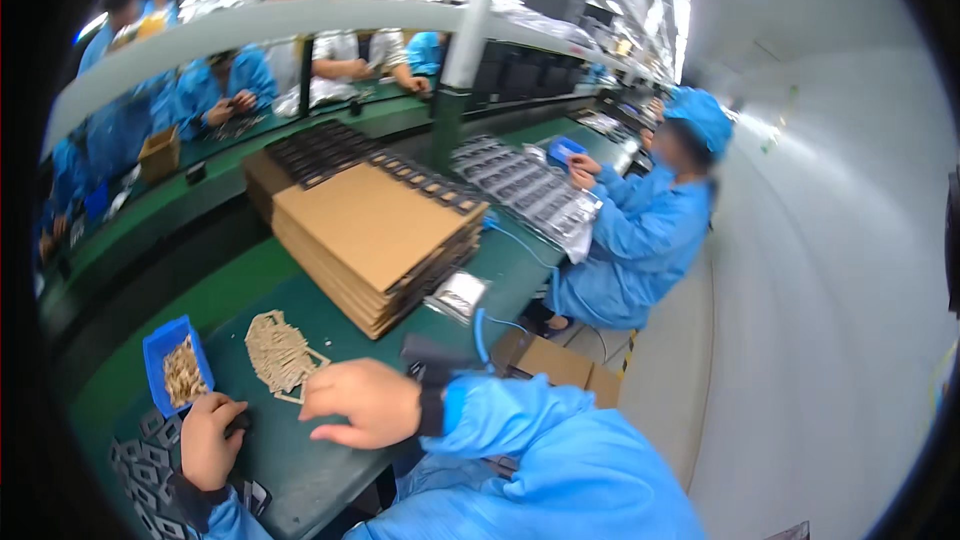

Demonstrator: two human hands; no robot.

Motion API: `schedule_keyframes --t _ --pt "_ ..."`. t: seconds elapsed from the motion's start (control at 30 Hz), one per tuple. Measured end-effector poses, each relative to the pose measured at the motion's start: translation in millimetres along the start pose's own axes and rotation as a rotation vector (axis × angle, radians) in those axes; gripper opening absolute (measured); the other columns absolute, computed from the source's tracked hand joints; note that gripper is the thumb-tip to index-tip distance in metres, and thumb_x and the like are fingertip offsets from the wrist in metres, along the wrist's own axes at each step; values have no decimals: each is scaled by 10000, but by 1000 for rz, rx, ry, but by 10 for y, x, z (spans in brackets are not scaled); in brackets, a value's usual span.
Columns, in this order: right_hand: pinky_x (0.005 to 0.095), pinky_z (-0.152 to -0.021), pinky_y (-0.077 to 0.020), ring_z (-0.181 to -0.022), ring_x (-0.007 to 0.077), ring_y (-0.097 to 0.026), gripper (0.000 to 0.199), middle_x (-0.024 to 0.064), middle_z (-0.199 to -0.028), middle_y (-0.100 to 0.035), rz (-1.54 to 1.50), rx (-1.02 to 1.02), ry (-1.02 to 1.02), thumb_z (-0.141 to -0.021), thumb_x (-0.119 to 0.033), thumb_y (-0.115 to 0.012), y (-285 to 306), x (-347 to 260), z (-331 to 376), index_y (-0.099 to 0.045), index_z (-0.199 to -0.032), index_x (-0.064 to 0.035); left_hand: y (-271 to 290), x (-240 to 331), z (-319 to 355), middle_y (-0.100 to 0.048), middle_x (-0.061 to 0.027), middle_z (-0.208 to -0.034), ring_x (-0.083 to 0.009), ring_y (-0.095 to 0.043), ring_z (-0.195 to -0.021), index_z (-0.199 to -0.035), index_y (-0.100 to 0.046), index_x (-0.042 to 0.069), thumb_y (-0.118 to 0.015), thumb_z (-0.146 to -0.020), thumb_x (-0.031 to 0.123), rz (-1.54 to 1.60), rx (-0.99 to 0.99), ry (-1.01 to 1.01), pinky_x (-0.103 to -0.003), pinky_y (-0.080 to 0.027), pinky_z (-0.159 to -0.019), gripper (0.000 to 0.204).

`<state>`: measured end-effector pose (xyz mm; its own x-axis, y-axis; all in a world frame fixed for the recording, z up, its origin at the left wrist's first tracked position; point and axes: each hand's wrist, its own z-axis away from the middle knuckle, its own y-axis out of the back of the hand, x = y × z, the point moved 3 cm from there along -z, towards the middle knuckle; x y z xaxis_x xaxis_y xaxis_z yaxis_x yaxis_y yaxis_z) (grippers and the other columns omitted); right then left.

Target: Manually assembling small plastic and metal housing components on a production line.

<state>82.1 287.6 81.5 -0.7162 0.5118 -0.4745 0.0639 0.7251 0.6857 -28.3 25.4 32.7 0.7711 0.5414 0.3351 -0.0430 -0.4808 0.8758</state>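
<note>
At the near left of the green worktable [320,475], the left hand [208,440] has thumb and forefinger closed about a small dark piece [239,423], which is partly hidden by the fingers. To its right, the right hand [365,403] is palm down at the near edge of a loose pile of tan strips [278,350], thumb spread from the fingers; contact between fingertips and the nearest strip cannot be determined. Just beyond the left hand is a blue bin [172,333] containing short tan pieces [184,377]. Dark flat frames [142,470] lie scattered left of that hand. Farther off, a cardboard stack [360,220] bears black trays [315,150] on its far side; a silver packet [459,293] lies near its right corner. At far right, a co-worker [645,230] in blue sits beside the table.
</note>
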Motion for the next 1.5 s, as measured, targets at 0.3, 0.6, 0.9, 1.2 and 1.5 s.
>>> schedule_keyframes --t 0.3,0.6,0.9,1.2,1.5 --pt "358 -688 -527 -761 231 -681 118 112 -824 -702 -232 423 -400 -879 -137 -712 -780 1049 737 -713 -882 -20 65 358 -47 -625 -175 -1028 -372 -646 -983 -939 -718 -12 -755 -683 -83 -46 107 -140 -409 -530 -852 268" --pt "360 -622 -521 -650 203 -675 141 104 -726 -715 -329 492 -547 -861 -167 -741 -770 1302 805 -735 -839 -27 -528 719 313 -675 -151 -1023 -300 -688 -916 -825 -674 19 -782 -636 -39 126 -23 -127 -351 -556 -656 226" --pt "348 -755 -569 -794 178 -714 194 101 -834 -751 -399 377 -592 -863 -243 -785 -748 893 738 -762 -876 -50 -585 1008 901 -672 -186 -1131 -392 -655 -1048 -996 -691 16 -743 -831 79 -148 138 -23 -450 -542 -892 184" --pt "268 -748 -558 -797 96 -683 126 43 -911 -743 -442 177 -729 -898 -69 -765 -596 1043 839 -729 -1000 -5 -123 1110 1122 -716 -137 -1144 -334 -714 -961 -1019 -722 42 -758 -825 69 -36 340 96 -403 -587 -801 199" --pt "408 -789 -565 -884 307 -706 624 128 -967 -719 303 -40 -792 -691 -268 -930 -634 1362 13 -687 -1200 -2 176 561 -5 -725 -135 -1086 -314 -712 -985 -1023 -720 19 -673 -863 29 265 328 -135 -376 -578 -803 167"
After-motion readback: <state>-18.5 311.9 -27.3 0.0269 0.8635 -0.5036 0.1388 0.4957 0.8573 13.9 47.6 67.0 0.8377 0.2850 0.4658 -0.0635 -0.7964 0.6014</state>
